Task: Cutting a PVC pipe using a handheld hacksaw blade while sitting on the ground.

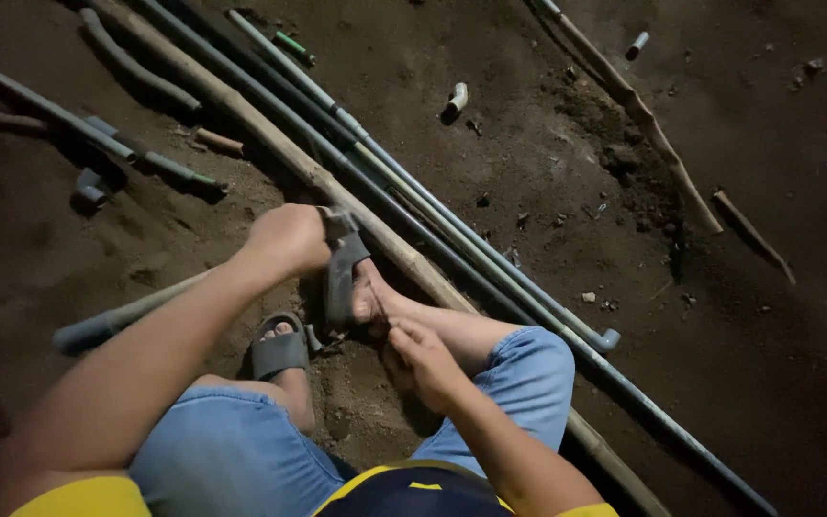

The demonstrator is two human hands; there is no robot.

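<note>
Your left hand (287, 237) grips the grey sandal (342, 273) at frame centre; your right hand (423, 359), fingers curled, touches the foot (375, 299). A loose grip could drop the sandal into dirt.

Long pipes (452, 235) and bamboo pole (270, 134) run diagonally across dirt floor (768, 316), blocking straight reach up-right from feet; pipe elbow (607, 339) sticks up at one end; grey pipe (117, 321) lies under left arm, closing off low left side; raised foot in grey sandal (342, 273) and other sandal (278, 349) crowd gap between knees; open dirt far right, past stick (753, 235); scattered pipe offcuts (456, 99) near top.
</note>
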